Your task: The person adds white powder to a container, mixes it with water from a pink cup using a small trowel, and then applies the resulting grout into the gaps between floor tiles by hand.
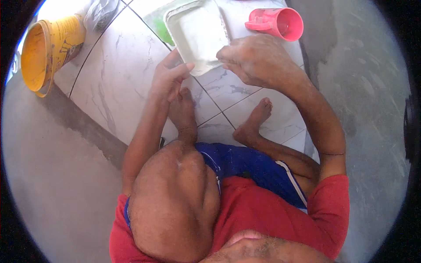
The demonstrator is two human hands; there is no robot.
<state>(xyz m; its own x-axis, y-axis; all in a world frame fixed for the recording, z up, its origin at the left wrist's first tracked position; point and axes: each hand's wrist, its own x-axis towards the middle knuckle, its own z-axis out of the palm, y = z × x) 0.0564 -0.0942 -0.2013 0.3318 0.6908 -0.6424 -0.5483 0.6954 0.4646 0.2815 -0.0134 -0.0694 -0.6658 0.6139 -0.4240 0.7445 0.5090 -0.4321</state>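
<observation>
A shallow white rectangular tray with rounded corners is tilted at the top middle, its inside coated or filled with something white. My left hand grips its near left corner, the thumb lying on the rim and the other fingers partly hidden beneath. At the tray's near right edge, my right hand is closed, with its bent fingertips pinched against the rim. Whether a small item is also between those fingers is hidden. Just beyond the right hand, a pink mug lies on its side.
A yellow bucket lies tipped at the far left, beside a crumpled clear plastic bag. Behind the tray is a green patch. White marbled tiles lie between grey concrete areas; my bare feet are on the tiles.
</observation>
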